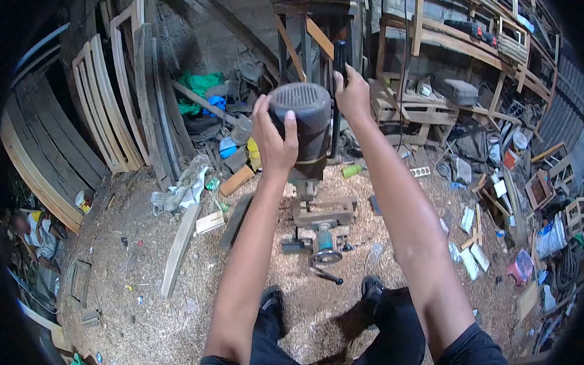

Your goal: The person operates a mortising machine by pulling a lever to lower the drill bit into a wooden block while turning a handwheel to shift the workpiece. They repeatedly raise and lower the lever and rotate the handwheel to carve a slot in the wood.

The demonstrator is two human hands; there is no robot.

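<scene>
A dark cylindrical motor housing (313,119) with a slotted round top stands upright in the middle, part of a floor machine. My left hand (274,140) lies against its near left side, thumb and fingers spread apart. Just right of the motor, my right hand (354,98) closes around a black upright lever (341,52), thumb on the near side; its other fingers are mostly hidden. Below the motor is the machine's vise (323,212), with a handwheel (327,256) and a crank handle (327,276) facing me.
Wood shavings cover the floor (152,325). Curved wooden slats (102,105) and dark boards lean at the left. A loose plank (181,249) lies left of the machine. Wooden frames and scrap crowd the right, near a pink stool (520,266). Another person (40,235) is at the far left.
</scene>
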